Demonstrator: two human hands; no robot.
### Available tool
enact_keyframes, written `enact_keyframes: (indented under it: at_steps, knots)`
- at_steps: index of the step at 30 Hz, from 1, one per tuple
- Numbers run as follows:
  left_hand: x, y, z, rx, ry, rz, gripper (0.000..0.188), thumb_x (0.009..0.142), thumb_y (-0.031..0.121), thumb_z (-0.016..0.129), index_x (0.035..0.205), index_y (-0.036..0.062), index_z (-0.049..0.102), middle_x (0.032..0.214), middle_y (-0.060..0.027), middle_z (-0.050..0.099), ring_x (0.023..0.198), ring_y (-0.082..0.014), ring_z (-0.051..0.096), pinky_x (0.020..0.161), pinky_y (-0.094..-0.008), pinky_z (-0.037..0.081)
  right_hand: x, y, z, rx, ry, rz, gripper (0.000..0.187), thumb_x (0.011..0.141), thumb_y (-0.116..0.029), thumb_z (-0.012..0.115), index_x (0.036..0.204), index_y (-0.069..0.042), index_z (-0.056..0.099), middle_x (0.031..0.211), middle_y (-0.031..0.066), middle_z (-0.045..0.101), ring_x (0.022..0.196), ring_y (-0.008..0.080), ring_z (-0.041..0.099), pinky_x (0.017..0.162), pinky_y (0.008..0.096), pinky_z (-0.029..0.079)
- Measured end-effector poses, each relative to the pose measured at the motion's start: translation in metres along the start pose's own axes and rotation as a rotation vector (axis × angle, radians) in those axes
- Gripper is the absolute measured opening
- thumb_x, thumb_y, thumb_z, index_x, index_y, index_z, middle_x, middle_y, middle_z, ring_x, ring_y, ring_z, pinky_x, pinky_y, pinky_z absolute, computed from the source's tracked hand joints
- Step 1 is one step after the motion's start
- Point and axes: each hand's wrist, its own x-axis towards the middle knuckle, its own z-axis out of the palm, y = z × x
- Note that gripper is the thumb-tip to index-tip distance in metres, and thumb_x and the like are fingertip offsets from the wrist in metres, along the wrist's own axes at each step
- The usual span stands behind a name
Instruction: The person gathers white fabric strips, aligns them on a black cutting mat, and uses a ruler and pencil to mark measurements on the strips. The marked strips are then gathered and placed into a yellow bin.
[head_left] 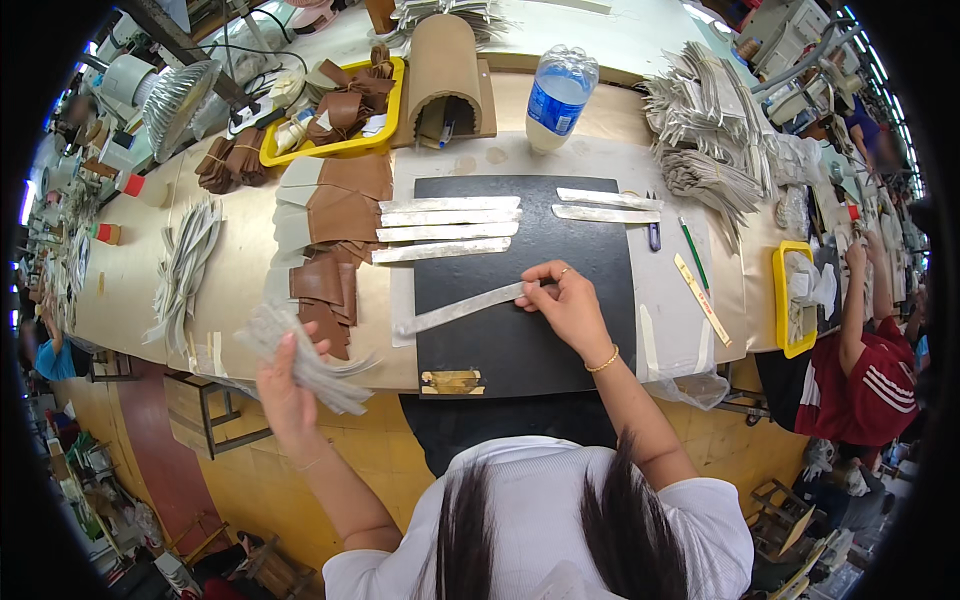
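Observation:
My left hand [287, 390] is closed around a loose, slightly blurred bundle of grey-white strips [338, 387] over the table's front edge. Between thumb and fingers, my right hand [570, 308] pinches the right end of a single strip [462, 309]. That strip slants across a black board [530, 360], its far end reaching past the board's left side. Several whitish strips [448, 218] lie in a row at the board's upper left. Two more strips [606, 206] rest at its upper right corner. Brown leather-like pieces [345, 205] are stacked left of the board.
Behind the board stand a bottle [560, 100] with a blue label, a brown arched tube [445, 70] and a yellow tray [398, 100] of brown pieces. Strip bundles [705, 120] pile at right, near a green pencil [694, 241] and a ruler [703, 300]. A person in red [860, 390] sits at far right.

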Motion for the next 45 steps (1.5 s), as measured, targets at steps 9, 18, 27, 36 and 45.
enact_keyframes:
  at_steps: [9,18,27,36,45]
  knots:
    - [-0.010,-0.018,0.008,0.063,-0.181,-0.124,0.031,0.092,0.014,0.069,0.115,-0.0024,0.056,0.098,-0.0143,0.068,0.072,-0.0227,0.071,0.065,-0.0328,0.061,0.035,-0.009,0.033,0.120,0.046,0.028,0.010,0.093,-0.004,0.063,0.094,0.006,0.062,0.084,0.0094,0.068,0.077,0.0167,0.074,0.064,0.0236,0.060]
    - [-0.031,-0.039,0.065,0.025,-0.370,-0.249,0.034,0.089,0.009,0.071,0.117,-0.0033,0.054,0.098,-0.0119,0.066,0.072,-0.0239,0.072,0.062,-0.0334,0.063,0.045,-0.008,0.039,-0.578,0.298,-0.423,0.018,0.087,-0.010,0.072,0.092,0.004,0.061,0.077,0.0092,0.065,0.055,0.0164,0.064,0.053,0.0308,0.051]
    - [-0.043,-0.027,0.090,0.155,-0.505,-0.271,0.038,0.090,-0.001,0.066,0.124,-0.0028,0.052,0.105,-0.0111,0.065,0.078,-0.0211,0.070,0.066,-0.0338,0.063,-0.009,-0.067,0.022,0.173,-0.353,-0.043,0.021,0.091,-0.021,0.073,0.099,-0.003,0.067,0.077,0.0006,0.066,0.062,0.0058,0.061,0.058,0.0227,0.050]
    - [-0.045,-0.054,0.106,0.214,-0.554,-0.192,0.046,0.088,0.009,0.070,0.129,-0.0026,0.052,0.111,-0.0146,0.067,0.092,-0.0243,0.068,0.077,-0.0340,0.055,-0.015,-0.040,0.018,0.239,-0.244,-0.338,0.014,0.085,-0.014,0.072,0.086,-0.001,0.067,0.075,0.0068,0.070,0.066,0.0120,0.067,0.061,0.0292,0.052]
    - [-0.034,-0.050,0.111,0.628,-0.818,-0.051,0.057,0.092,0.007,0.066,0.145,0.0078,0.045,0.133,-0.0254,0.054,0.111,-0.0322,0.058,0.095,-0.0443,0.049,-0.028,-0.010,0.030,0.158,0.099,-0.428,0.012,0.077,-0.013,0.072,0.077,-0.004,0.064,0.067,0.0064,0.069,0.062,0.0196,0.070,0.059,0.0332,0.053]
